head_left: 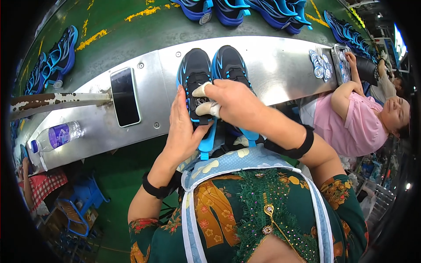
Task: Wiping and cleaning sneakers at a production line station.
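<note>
A pair of black-and-blue sneakers stands side by side at the metal bench's near edge, toes pointing away from me. My left hand (181,125) grips the left sneaker (196,61), fingers straight along its outer side and thumb by the heel opening. Pale covers sheathe the thumb and a finger of my right hand (228,101). Those two tips close around a small round dark dial (201,101) on that sneaker's tongue. The right sneaker (230,60) sits partly behind my right hand, with its heel hidden below the wrist.
On the bench (153,79) lie a phone (125,97) and a water bottle (58,136), left of the sneakers. Round blue-white discs (321,65) and a metal tray (340,63) are at right, beside a co-worker in pink (351,114). More sneakers (280,14) stand beyond on green.
</note>
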Tool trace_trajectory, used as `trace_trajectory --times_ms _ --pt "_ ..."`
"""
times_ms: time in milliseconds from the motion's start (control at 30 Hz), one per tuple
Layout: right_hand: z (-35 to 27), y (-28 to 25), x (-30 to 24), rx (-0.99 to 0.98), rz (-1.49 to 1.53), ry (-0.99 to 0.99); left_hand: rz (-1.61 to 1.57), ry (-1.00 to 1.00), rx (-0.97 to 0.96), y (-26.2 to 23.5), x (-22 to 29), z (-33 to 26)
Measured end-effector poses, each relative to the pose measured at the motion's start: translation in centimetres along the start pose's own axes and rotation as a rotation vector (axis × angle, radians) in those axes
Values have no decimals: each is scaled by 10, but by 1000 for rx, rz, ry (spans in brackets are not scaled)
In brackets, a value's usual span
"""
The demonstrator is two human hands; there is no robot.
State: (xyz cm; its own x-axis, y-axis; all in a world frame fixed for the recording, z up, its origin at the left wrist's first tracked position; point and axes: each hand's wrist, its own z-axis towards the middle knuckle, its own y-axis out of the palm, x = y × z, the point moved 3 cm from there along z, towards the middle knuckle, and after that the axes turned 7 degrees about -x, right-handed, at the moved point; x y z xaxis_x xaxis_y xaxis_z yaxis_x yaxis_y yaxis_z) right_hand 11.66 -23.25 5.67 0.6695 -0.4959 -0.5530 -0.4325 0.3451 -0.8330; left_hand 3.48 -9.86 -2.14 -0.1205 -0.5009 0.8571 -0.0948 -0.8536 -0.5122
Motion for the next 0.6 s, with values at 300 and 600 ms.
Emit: trace_trajectory --times_ms 300,600 --pt "-1 -38 15 -159 197 16 -802 -480 -52 -30 17 -39" --pt "-5 7 11 26 77 -65 -1338 -619 -131 2 35 -14"
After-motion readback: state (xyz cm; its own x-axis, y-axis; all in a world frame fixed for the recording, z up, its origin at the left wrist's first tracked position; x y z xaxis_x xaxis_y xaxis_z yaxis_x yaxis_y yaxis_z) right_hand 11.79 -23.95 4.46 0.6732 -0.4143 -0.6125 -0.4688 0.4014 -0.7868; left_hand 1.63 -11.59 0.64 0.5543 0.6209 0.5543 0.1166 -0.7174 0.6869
